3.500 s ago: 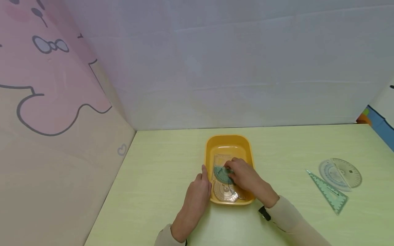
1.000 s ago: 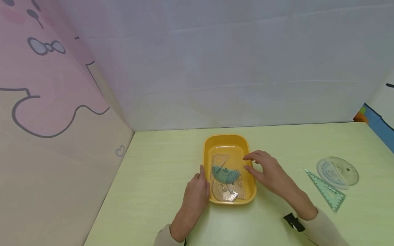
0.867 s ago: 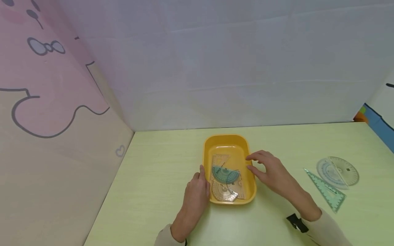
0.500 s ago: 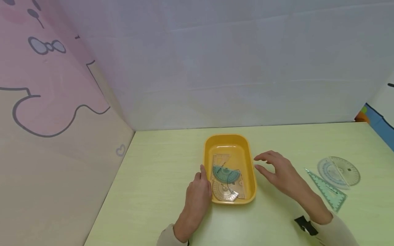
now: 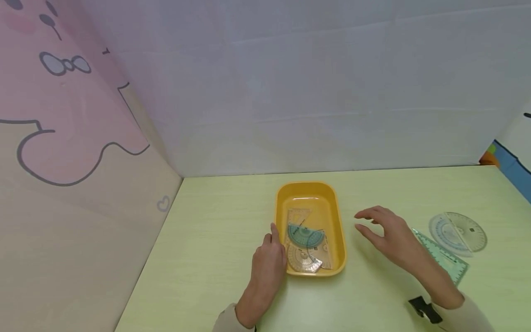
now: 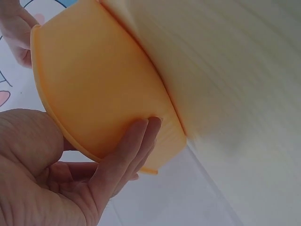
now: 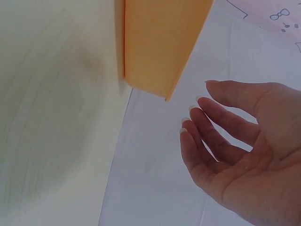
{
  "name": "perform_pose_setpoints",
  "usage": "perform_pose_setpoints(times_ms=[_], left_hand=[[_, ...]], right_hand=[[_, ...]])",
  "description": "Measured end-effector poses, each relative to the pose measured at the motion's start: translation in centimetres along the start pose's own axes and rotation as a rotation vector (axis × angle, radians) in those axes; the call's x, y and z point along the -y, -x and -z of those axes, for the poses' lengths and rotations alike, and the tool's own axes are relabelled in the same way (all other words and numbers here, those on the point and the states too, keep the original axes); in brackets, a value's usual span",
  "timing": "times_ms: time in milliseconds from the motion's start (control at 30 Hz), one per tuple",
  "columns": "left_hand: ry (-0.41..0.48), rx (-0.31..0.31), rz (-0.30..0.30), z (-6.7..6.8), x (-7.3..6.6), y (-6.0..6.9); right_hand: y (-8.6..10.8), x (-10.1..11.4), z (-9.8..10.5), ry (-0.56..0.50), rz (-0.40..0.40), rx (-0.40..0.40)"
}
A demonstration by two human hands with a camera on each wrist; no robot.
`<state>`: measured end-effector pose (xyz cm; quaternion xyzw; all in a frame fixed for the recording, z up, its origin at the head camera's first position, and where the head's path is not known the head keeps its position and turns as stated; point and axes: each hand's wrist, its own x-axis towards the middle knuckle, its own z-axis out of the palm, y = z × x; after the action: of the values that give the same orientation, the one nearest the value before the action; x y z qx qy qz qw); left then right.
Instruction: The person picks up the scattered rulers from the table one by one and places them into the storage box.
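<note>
My left hand (image 5: 267, 263) grips the left side of a yellow plastic tray (image 5: 337, 203). In the left wrist view, the fingers (image 6: 123, 153) lie along the tray's outer wall while the thumb passes over the rim. Inside the tray are a green protractor (image 5: 306, 236), a clear protractor (image 5: 300, 259) and clear set squares (image 5: 296, 214), partly overlapping. My right hand (image 5: 394, 237) hovers to the right of the tray, its fingers loosely bent and thumb apart, holding nothing. In the right wrist view, the same hand (image 7: 235, 136) is apart from the tray.
On the right of the pale green table (image 5: 215, 221) lie a green set square (image 5: 448, 260), partly behind the right forearm, and two overlapping clear protractors (image 5: 470, 233). A white sheet-like wall (image 5: 307, 92) stands behind, and a printed wall (image 5: 103, 221) rises on the left.
My right hand has come out of the tray and moved right, away from it, with nothing in its fingers. The green protractor stays in the tray. My left hand keeps its place.
</note>
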<state>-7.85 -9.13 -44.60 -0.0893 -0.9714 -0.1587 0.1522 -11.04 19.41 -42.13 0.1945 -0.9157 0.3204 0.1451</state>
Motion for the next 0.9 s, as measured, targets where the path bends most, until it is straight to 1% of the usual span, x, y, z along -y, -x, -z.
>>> perform_pose_setpoints(times_ms=[200, 433, 600, 733, 900], left_hand=[[-0.002, -0.008, -0.002, 0.1, -0.1, 0.0], [-0.009, -0.003, 0.000, 0.0, -0.1, 0.0], [-0.004, 0.003, 0.010, 0.1, -0.1, 0.0], [-0.003, 0.000, 0.014, 0.1, -0.1, 0.0], [-0.002, -0.008, 0.005, 0.1, -0.1, 0.0]], right_hand=[[0.6, -0.7, 0.4, 0.026, 0.026, -0.039], [1.5, -1.9, 1.0, 0.050, 0.010, -0.043], [1.8, -2.4, 1.5, 0.061, -0.002, -0.042], [2.0, -2.8, 1.8, 0.072, -0.013, -0.037], [2.3, -3.5, 2.0, 0.075, -0.022, -0.037]])
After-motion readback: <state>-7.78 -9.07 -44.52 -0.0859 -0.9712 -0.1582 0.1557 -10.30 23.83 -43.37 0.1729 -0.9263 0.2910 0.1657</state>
